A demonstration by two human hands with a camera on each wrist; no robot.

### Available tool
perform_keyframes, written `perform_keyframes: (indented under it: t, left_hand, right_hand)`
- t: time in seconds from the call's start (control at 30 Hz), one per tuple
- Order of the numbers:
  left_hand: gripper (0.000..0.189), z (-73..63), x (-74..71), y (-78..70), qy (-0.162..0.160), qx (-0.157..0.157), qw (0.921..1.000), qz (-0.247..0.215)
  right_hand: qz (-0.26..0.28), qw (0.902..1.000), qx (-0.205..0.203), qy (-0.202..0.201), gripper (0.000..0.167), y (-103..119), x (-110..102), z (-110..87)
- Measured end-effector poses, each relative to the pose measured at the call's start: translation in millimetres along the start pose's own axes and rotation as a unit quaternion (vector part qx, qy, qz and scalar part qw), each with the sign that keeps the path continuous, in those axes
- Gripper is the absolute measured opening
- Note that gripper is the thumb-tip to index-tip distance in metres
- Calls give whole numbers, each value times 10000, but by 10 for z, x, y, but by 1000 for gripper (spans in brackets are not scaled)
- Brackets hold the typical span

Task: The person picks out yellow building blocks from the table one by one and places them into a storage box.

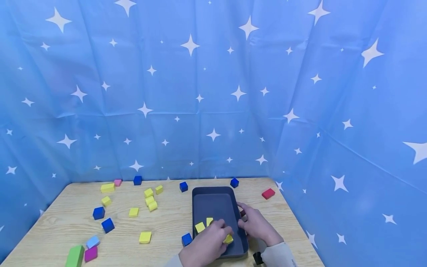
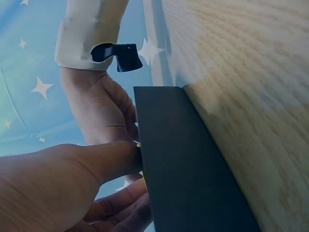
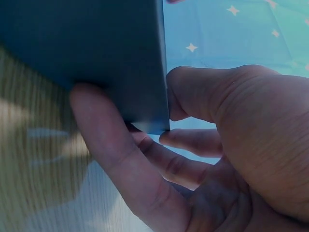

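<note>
A dark grey tray (image 1: 217, 200) stands on the table, its long side pointing away from me. My left hand (image 1: 210, 241) reaches over the tray's near left part, its fingers curled down around a yellow block (image 1: 228, 239). Two more yellow blocks (image 1: 200, 227) are in the tray just beyond that hand. In the left wrist view the tray wall (image 2: 178, 154) hides most of what the fingers hold. My right hand (image 1: 258, 224) grips the tray's right side. The right wrist view has its thumb (image 3: 193, 92) at the rim and a finger low along the outer wall.
Blue blocks (image 1: 186, 239) lie left of and beyond the tray. Several yellow blocks (image 1: 145, 237) are scattered over the table's left half. Green (image 1: 75, 256), magenta (image 1: 91, 254) and light blue (image 1: 93, 241) blocks lie front left. A red block (image 1: 268, 193) is at the far right.
</note>
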State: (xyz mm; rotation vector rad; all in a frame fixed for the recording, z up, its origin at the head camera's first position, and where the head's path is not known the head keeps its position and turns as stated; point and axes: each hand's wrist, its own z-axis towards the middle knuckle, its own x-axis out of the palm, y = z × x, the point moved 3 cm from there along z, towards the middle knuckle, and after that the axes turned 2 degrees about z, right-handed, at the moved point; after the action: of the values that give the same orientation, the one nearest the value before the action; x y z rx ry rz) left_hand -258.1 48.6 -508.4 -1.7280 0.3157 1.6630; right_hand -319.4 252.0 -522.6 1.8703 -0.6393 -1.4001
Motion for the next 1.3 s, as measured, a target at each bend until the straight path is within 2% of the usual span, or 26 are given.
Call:
perform_keyframes:
  t: [0.2,0.43,0.6,1.0,1.13,1.3]
  left_hand:
    - [30,27,66,5,1,20,9999,104]
    - [29,16,83,15,140,-34,9999,84]
    - [28,20,82,17,101,28,9999,108]
    - [26,-41,-33,56,-123,93,9999,-51]
    - [28,-81,-99,92,-177,30,9998,-7]
    - [25,-156,-174,167,-370,-19,9992,-180]
  right_hand:
    - [-4,10000,-41,-1,74,-3,1,16]
    - [-21,10000,-19,14,74,-18,25,22]
    - [-55,9999,-77,-50,74,-9,28,22]
    - [58,10000,-7,-29,74,-21,10,32]
    - [94,10000,5,-3,75,-31,9,41]
    - [73,10000,-18,-20,76,-41,14,31]
